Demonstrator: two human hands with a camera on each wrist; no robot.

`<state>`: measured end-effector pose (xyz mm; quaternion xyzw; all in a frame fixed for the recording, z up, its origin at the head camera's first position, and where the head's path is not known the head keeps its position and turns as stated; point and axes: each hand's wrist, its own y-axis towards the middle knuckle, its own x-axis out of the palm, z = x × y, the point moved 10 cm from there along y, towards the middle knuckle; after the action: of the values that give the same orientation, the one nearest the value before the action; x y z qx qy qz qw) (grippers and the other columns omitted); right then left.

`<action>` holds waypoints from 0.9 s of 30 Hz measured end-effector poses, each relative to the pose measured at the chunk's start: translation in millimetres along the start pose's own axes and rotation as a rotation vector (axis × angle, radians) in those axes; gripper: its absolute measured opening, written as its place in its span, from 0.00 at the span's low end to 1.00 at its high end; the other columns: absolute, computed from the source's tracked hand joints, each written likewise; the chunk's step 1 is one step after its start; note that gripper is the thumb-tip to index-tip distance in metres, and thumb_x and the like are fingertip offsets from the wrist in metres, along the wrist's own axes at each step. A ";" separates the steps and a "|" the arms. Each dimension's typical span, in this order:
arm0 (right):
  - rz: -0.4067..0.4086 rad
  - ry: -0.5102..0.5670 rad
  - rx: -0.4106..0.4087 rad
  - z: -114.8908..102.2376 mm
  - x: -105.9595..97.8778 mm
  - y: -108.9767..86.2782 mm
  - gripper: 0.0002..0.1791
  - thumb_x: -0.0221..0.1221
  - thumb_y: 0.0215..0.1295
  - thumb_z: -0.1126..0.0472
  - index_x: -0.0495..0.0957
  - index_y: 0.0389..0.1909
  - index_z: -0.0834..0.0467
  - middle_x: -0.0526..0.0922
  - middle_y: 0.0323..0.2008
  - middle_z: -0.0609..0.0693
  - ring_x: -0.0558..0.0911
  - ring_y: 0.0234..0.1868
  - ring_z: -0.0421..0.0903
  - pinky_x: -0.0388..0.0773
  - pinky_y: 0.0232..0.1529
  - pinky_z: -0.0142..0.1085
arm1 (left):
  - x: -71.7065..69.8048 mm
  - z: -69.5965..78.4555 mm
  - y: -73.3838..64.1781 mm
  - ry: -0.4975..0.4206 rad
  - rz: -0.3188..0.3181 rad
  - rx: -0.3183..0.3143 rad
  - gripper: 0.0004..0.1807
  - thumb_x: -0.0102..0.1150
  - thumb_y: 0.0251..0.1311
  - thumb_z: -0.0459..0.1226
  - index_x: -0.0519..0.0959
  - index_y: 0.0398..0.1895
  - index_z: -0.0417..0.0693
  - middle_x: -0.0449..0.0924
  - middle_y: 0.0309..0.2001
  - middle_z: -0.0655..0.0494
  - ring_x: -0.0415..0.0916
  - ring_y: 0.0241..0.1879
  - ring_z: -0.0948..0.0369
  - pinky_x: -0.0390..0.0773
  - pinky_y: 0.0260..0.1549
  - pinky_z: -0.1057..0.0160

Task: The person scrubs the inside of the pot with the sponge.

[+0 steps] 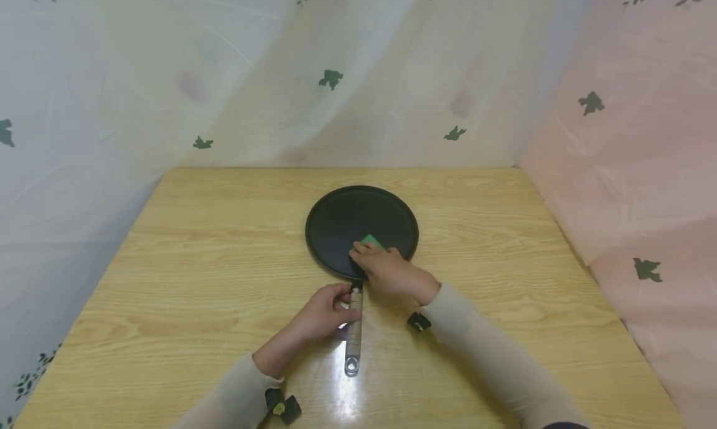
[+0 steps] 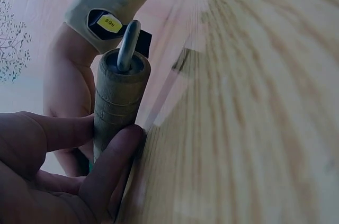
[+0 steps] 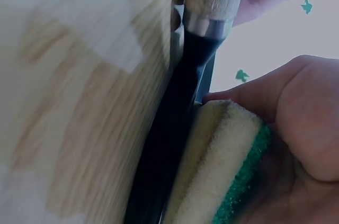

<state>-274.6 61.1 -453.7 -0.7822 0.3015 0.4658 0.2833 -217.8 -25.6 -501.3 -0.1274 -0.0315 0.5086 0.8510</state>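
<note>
A flat round black frying pan [image 1: 358, 214] lies on the table, its wooden handle [image 1: 355, 329] pointing toward me. My left hand [image 1: 327, 311] grips that handle between thumb and fingers; the metal hanging loop [image 2: 128, 46] at its end shows in the left wrist view. On the pan's near right part, my right hand [image 1: 389, 270] holds a sponge [image 3: 212, 155] against the surface. The sponge is cream-yellow with a green scouring side [image 3: 246, 181], which faces up into the palm. In the head view my right hand covers most of it.
The light wooden table [image 1: 224, 248] stretches out on both sides of the pan. Behind it and to the right hang pale patterned cloths [image 1: 392, 55]. A dark strapped device [image 1: 419, 322] sits at my right wrist, another [image 1: 282, 407] at my left.
</note>
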 end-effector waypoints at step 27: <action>-0.134 -0.023 -0.016 5.8 -2.3 77.2 0.29 0.45 0.84 0.65 0.60 0.82 0.56 0.54 0.83 0.55 0.53 0.82 0.59 0.53 0.77 0.69 | 0.5 2.2 -0.4 -0.002 -0.003 0.029 0.31 0.63 0.66 0.24 0.65 0.69 0.18 0.75 0.49 0.40 0.79 0.33 0.63 0.91 0.30 0.54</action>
<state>-335.5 15.0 -466.5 -0.7973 0.2417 0.4572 0.3112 -217.5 -24.9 -499.1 -0.1146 -0.0253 0.5078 0.8534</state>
